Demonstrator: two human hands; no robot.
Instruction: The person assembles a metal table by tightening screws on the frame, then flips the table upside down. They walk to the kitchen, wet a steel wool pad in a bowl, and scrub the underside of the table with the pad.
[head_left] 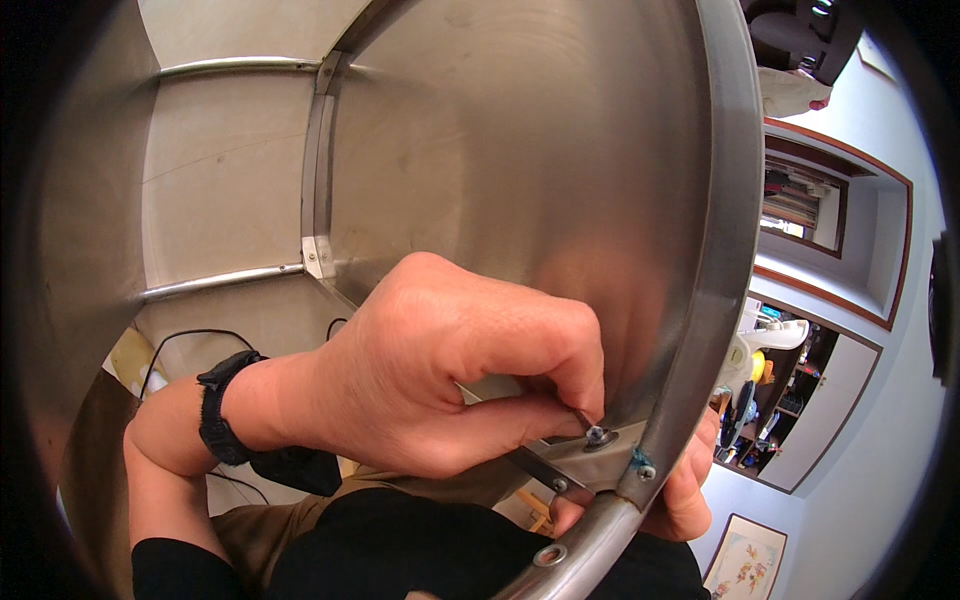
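A: What are we doing with our left hand point(450, 370)?

B: We are holding its thumb and index finger closed in a pinch, the tips touching a small silver metal bolt point(597, 435). We are seeing only part of the pinch, so we are not telling whether a tiny part is sitting between the tips.

A: Where is that bolt standing?

B: It is sticking up from a pale grey metal corner bracket point(612, 462), just inside the curving silver metal rim point(728, 250) of a broad brushed-metal panel point(480, 170). A dark, narrow metal strip point(530, 468) is meeting the bracket near our thumb.

A: And our right hand point(690, 490)?

B: We are bending its fingers behind the rim, beside the bracket. The metal is hiding much of the hand, so we cannot tell whether we are gripping anything there.

A: What else are we noticing close by?

B: A round-headed silver screw point(648, 473) is sitting near the bolt, next to a blue-green smear point(640, 457). Below, a silver metal tube with a round hole point(590, 548) is reaching up to the bracket. We are wearing a black band point(222, 410) on our left wrist, and a framed picture point(748, 560) is hanging at lower right.
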